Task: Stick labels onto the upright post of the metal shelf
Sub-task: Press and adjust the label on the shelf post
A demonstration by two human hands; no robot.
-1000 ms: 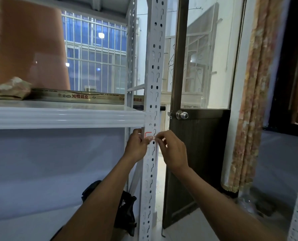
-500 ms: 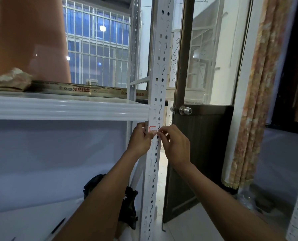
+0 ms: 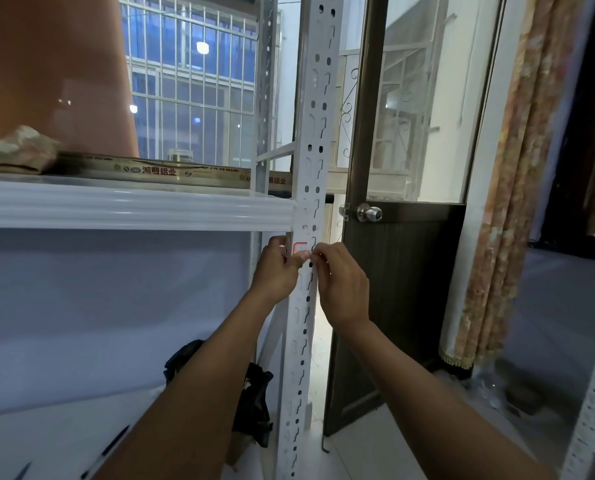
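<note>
Label (image 3: 299,247): white with a red border, on the upright post (image 3: 311,168) just below the shelf beam (image 3: 133,209), between the two hands.
Risk of skew: likely if one side gets pressed down before the other, leaving the red edge crooked against the post.
Risk of poor grip: holes and slots in the post sit under and beside the label, so parts may bridge air and lift.
Risk of crease: possible if fingertips drag instead of pressing flat.
Left hand (image 3: 277,268): fingers curled narrow, tips on the label's left edge and the post's corner.
Right hand (image 3: 337,282): fingers pinched narrow at the label's right edge, touching it.
Position: label just above both sets of knuckles, at the fingertips.
</note>
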